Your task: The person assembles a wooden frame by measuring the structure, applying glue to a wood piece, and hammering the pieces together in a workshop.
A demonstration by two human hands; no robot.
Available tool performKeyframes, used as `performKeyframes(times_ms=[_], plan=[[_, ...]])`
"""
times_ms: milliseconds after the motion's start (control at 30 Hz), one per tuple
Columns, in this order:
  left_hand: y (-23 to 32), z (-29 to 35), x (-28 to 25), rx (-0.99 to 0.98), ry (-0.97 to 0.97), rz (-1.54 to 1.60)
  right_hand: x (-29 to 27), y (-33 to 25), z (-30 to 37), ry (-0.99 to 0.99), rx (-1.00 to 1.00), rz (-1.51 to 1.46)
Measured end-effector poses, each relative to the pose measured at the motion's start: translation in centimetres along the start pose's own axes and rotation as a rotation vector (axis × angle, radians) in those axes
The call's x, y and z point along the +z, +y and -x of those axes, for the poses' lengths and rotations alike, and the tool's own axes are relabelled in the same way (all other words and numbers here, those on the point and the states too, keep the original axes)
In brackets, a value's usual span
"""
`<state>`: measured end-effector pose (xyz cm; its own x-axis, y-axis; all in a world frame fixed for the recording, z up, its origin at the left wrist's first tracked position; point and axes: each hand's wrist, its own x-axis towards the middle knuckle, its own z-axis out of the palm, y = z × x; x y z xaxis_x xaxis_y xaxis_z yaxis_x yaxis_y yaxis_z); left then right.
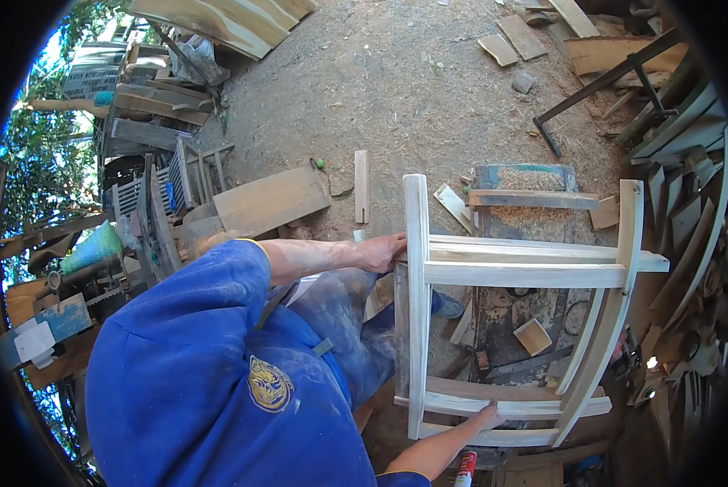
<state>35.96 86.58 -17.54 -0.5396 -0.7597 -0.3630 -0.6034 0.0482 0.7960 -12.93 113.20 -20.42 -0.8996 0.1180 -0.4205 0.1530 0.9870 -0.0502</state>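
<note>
A pale, unpainted wooden chair frame (pixel 526 274) stands in front of me. It has straight and curved legs joined by several rails. My left hand (pixel 382 253) is closed around the near upright at the upper left, its fingers partly hidden behind the wood. Lower down, my right hand (pixel 487 415) grips a lower rail, with the thumb on top and the other fingers mostly out of sight. Next to my right forearm is a red and white container (pixel 466 469).
Behind the frame is a worn workbench (pixel 506 312) with shavings, a small wooden box (pixel 533 337) and a plank across it. A board (pixel 273 200) and a notched stick (pixel 361 187) lie on the dirt floor. Lumber (pixel 688 219) piles up at the right, near a metal stand (pixel 599 85).
</note>
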Motion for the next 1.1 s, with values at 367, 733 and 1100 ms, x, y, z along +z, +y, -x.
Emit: performKeyframes(times_ms=[367,733,1100], plan=[[0.7,-1.1,3.3,-0.907,0.356,1.027,-1.1,-0.9,1.6,-0.099,0.050,-0.098],[0.2,-2.7,0.4,-1.170,0.266,0.980,-1.6,-1.6,2.7,-0.149,0.042,-0.279],[-1.1,-3.3,0.6,-1.170,0.171,1.095,-1.2,-1.6,2.4,-0.109,0.021,-0.253]])
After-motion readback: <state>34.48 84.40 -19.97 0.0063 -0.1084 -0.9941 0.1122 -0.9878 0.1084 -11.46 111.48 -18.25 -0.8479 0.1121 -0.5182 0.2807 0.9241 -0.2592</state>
